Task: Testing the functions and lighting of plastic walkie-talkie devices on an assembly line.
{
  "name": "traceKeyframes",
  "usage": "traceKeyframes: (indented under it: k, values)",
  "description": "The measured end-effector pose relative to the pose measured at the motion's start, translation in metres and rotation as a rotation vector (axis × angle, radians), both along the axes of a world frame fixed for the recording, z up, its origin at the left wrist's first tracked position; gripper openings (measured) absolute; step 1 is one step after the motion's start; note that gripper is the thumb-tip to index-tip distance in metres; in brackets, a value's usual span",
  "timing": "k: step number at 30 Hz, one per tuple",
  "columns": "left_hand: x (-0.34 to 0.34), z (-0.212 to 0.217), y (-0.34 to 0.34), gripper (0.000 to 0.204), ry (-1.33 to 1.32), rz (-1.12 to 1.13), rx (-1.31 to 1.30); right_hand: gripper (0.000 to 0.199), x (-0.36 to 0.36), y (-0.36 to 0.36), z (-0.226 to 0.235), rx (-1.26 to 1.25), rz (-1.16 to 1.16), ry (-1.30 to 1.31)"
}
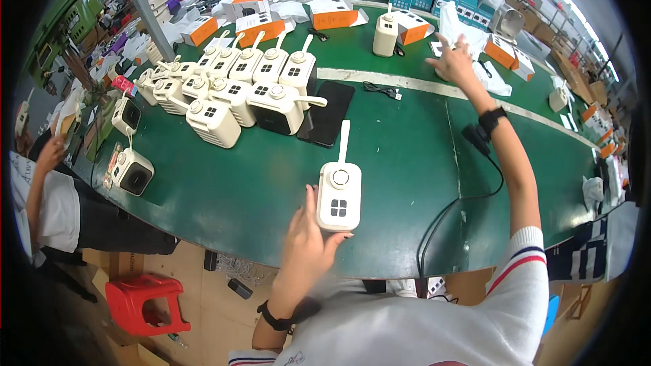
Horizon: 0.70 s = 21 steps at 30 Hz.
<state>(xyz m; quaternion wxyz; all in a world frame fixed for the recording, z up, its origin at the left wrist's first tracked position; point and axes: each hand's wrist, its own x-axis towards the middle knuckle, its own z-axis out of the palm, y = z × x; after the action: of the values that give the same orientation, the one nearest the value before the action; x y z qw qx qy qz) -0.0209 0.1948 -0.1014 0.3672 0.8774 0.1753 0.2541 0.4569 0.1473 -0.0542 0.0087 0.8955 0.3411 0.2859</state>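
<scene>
A cream box-shaped device [340,196] with a round knob, four dark buttons and an upright strap stands near the table's front edge. My left hand [306,240] is closed around its left side and near end, thumb below, fingers along the side. Far out to the right, my right hand [453,61] is stretched over the table with its fingers spread. Just beyond its fingers lies a white plastic bag [468,30]; I cannot tell whether they touch. Nothing shows in the right hand. A similar cream device [385,35] stands upright to its left.
Several matching devices [230,98] crowd the table's left, beside a black flat panel [327,114]. A short cable [383,89] lies mid-table; a black cord [444,213] crosses under my right arm. Orange-and-white boxes [332,15] line the back. A person [51,196] is at left, near a red stool [146,303].
</scene>
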Motion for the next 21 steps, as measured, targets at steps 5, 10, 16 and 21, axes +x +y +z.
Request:
traceKeyframes:
  k: [5, 10, 16, 21]
  values:
    - [0.019, -0.004, -0.013, 0.078, 0.104, 0.053, 0.132, 0.074, -0.183, -0.009, 0.063, -0.046, 1.046, 1.130]
    - [0.024, -0.005, -0.012, 0.064, 0.260, -0.021, 0.373, 0.081, -0.252, -0.024, 0.041, -0.296, 1.212, 0.711]
    - [0.027, -0.007, -0.006, 0.059, 0.268, -0.012, 0.364, 0.081, -0.208, 0.013, 0.042, -0.144, 0.914, 0.771]
    - [0.029, -0.006, -0.004, 0.054, 0.259, -0.015, 0.381, 0.093, -0.109, 0.097, 0.046, 0.132, 0.854, 0.525]
